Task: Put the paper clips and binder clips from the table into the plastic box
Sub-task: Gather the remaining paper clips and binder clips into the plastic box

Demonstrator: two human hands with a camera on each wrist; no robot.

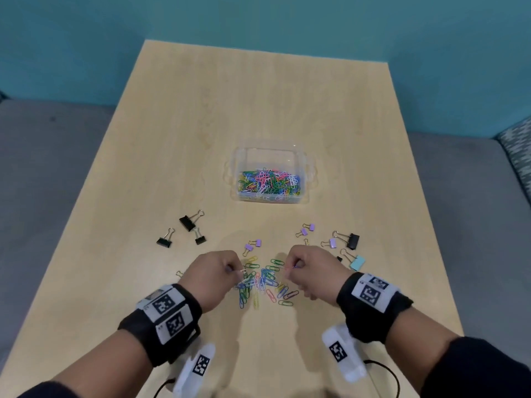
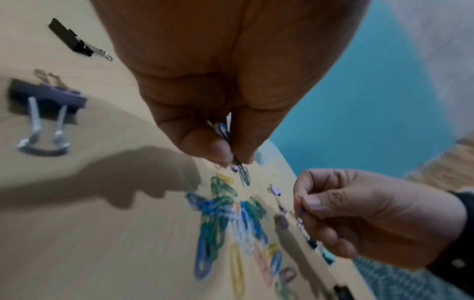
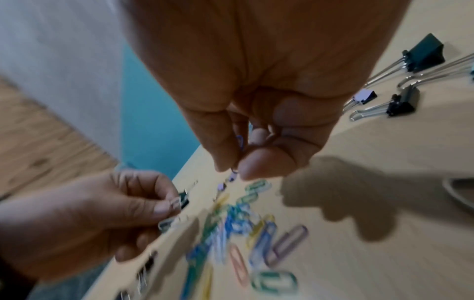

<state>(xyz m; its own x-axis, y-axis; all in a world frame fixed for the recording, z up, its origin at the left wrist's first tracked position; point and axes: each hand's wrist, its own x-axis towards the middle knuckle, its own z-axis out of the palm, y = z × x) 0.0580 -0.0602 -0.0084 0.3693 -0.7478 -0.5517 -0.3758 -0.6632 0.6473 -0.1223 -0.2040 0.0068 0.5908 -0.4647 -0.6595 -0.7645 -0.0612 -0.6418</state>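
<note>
The bench (image 1: 201,124) carries the plastic box (image 1: 270,198), already holding many paper clips, well beyond both hands. The left hand (image 1: 212,278) and right hand (image 1: 313,271) hover side by side, each pinching a paper clip between thumb and fingertips. Between and below them lies the loose paper clip pile (image 1: 263,282); binder clips (image 1: 188,222) lie beyond each hand.

Soft, even light; both wrist views are blurred, with hand shadows across the table (image 2: 77,233).

From my feed: pale wood-grain bench (image 1: 201,116); teal wall (image 1: 258,18) behind; grey upholstered seating (image 1: 43,156); patterned cushion (image 1: 517,150) right.
</note>
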